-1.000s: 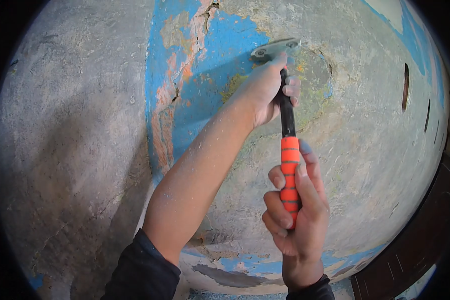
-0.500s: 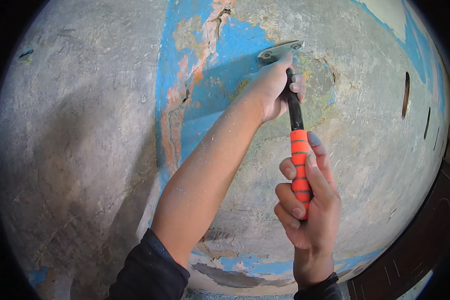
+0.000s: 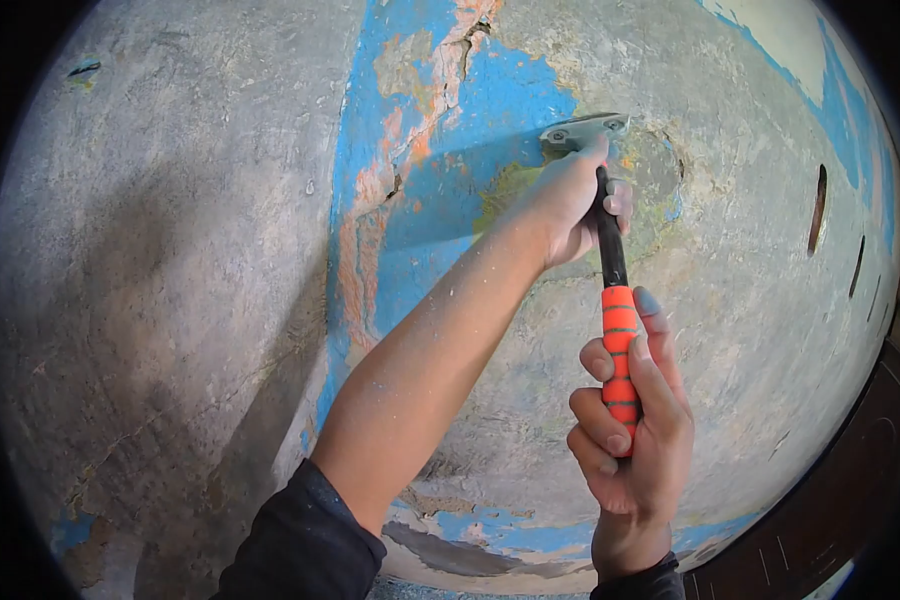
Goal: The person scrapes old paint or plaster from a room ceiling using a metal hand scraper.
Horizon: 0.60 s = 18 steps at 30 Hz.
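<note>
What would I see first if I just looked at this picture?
The bright orange handle of a scraper jumps out, right of centre, with the right hand wrapped around it. Higher up, the left hand grips the black shaft just under the metal blade, which lies against the wall. Left of the blade runs a big patch of cracked, flaking blue paint.

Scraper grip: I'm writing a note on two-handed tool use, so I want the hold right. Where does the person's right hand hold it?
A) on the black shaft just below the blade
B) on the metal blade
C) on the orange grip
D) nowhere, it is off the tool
C: the right hand is wrapped around the orange grip of the scraper, while the left hand holds the black shaft just below the blade.
</note>
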Available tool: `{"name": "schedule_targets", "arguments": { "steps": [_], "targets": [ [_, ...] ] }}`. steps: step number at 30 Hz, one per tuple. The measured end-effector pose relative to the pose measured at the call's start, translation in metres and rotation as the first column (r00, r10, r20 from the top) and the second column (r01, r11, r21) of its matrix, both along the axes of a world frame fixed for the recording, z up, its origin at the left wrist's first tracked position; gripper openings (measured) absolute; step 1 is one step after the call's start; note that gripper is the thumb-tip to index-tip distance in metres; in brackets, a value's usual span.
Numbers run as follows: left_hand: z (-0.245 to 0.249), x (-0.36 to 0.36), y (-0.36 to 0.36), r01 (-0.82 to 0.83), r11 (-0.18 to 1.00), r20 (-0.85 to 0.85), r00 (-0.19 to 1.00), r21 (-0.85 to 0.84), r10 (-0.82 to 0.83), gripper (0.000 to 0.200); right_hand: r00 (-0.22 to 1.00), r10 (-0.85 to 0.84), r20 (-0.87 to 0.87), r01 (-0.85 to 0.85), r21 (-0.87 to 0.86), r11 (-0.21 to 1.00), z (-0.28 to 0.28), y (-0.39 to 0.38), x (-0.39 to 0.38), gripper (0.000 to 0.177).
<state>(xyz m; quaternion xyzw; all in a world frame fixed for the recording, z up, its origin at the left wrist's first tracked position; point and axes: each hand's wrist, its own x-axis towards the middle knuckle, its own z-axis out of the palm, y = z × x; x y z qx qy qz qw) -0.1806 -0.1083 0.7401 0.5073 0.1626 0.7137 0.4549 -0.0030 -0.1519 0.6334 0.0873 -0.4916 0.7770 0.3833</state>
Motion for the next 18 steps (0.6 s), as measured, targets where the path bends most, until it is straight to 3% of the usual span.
{"name": "schedule_targets", "arguments": {
  "steps": [3,13,18],
  "targets": [
    [0.001,-0.003,0.007,-0.002,0.998,-0.032,0.999,0.063,0.004,0.025,0.999,0.025,-0.020,-0.025,-0.001,1.000,-0.002,0.004,-0.002,0.039],
    [-0.005,0.006,0.007,-0.035,0.999,0.002,0.999,0.011,0.034,0.028,1.000,0.003,0.011,-0.003,0.035,0.999,-0.008,0.014,0.005,0.038],
    [0.017,-0.003,0.012,-0.070,0.997,-0.019,0.997,0.029,0.071,0.028,0.999,-0.035,0.007,0.035,0.056,0.998,0.004,0.018,-0.004,0.039]
  ]
}}
